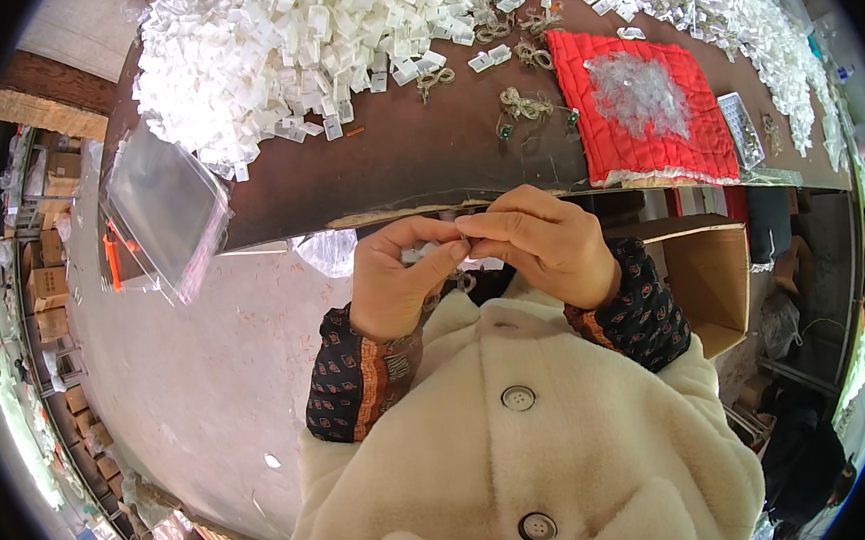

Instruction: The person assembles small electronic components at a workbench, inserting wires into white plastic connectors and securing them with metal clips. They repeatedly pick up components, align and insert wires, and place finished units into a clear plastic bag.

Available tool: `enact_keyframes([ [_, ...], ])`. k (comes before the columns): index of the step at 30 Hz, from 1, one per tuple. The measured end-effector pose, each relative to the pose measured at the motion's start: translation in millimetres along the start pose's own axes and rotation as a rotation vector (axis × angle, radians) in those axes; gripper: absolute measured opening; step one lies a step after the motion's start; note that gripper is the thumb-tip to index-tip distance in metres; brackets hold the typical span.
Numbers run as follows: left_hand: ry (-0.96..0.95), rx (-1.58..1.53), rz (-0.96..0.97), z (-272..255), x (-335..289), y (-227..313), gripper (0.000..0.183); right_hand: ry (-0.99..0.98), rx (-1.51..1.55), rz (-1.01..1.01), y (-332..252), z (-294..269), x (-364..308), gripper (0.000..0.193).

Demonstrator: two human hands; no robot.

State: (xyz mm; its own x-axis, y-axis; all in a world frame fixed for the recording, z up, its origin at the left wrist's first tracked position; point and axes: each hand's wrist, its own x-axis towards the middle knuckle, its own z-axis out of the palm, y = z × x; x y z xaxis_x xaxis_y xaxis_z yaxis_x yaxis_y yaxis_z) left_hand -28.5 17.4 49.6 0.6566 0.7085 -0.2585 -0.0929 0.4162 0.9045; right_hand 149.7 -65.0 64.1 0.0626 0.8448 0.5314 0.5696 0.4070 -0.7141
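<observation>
Close to my body, just off the table's near edge, both hands meet at the fingertips. My left hand is closed around a small white plastic piece, which shows between its thumb and fingers. The thumb and fingers of my right hand pinch together against the left fingertips. What they grip there is too small and too covered to make out. A little coil of thin greyish wire hangs below the fingers; whether it joins the white piece is hidden.
A large heap of white plastic pieces covers the table's far left. Bundled wires lie mid-table beside a red cloth bearing small clear pieces. Clear plastic bags overhang the left edge. An open cardboard box stands below right.
</observation>
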Motion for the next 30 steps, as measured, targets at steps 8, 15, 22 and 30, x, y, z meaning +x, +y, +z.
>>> enact_keyframes([
  [8, 0.260, -0.320, 0.031, 26.5, 3.2, -15.1, 0.016, 0.212, -0.039, 0.098, 3.2, 25.4, -2.6, 0.034],
  [15, 0.328, -0.368, 0.001, 28.8, 12.8, -18.2, 0.018, 0.125, -0.205, -0.059, 13.2, 24.4, 3.2, 0.044],
  [22, 0.269, -0.317, -0.041, 21.8, 22.7, -11.6, 0.012, 0.076, -0.281, -0.186, 26.2, 11.2, 8.1, 0.040],
  [30, 0.294, 0.870, 0.438, -26.0, 80.6, 41.5, 0.022, 0.226, -0.067, 0.177, 25.4, -2.3, 8.6, 0.019],
])
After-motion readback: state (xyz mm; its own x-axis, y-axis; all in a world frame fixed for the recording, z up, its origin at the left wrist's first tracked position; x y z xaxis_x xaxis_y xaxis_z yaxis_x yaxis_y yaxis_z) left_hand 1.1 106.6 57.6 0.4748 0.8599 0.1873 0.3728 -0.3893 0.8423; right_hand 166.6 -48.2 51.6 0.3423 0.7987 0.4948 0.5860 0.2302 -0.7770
